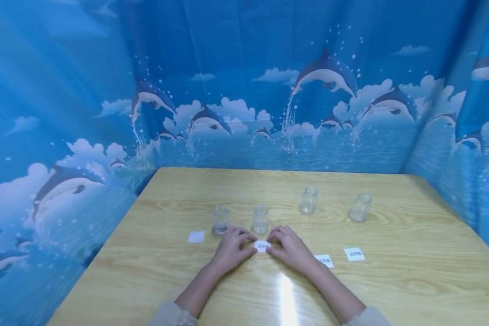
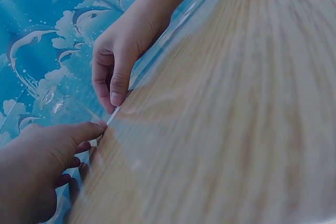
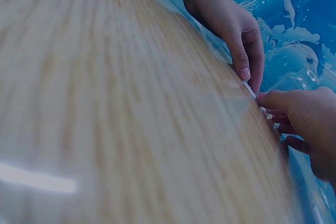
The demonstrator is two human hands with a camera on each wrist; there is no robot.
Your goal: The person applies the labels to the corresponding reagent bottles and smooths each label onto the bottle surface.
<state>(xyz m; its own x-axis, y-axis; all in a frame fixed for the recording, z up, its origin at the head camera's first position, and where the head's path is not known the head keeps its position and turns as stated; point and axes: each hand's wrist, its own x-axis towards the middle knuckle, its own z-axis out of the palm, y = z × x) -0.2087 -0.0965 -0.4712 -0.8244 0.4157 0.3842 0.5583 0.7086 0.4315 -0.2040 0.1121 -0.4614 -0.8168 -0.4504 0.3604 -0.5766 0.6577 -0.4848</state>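
Note:
A small white paper label (image 1: 262,246) with dark printed characters lies on the table, just in front of a clear glass jar (image 1: 261,219). My left hand (image 1: 234,246) holds its left edge between thumb and fingertips. On the opposite edge, my right hand (image 1: 291,249) does the same. In both wrist views the label (image 2: 112,116) shows only as a thin white strip between the hands. Another glass jar (image 1: 221,220) stands just beyond my left hand. Partly covered by my right forearm is a second printed label (image 1: 325,261).
Farther back on the wooden table (image 1: 179,190) stand two more glass jars, one in the middle (image 1: 308,201) and one on the right (image 1: 360,208). A plain white label (image 1: 196,237) lies at left, a printed label (image 1: 354,254) at right. A dolphin-print curtain (image 1: 236,81) surrounds the table.

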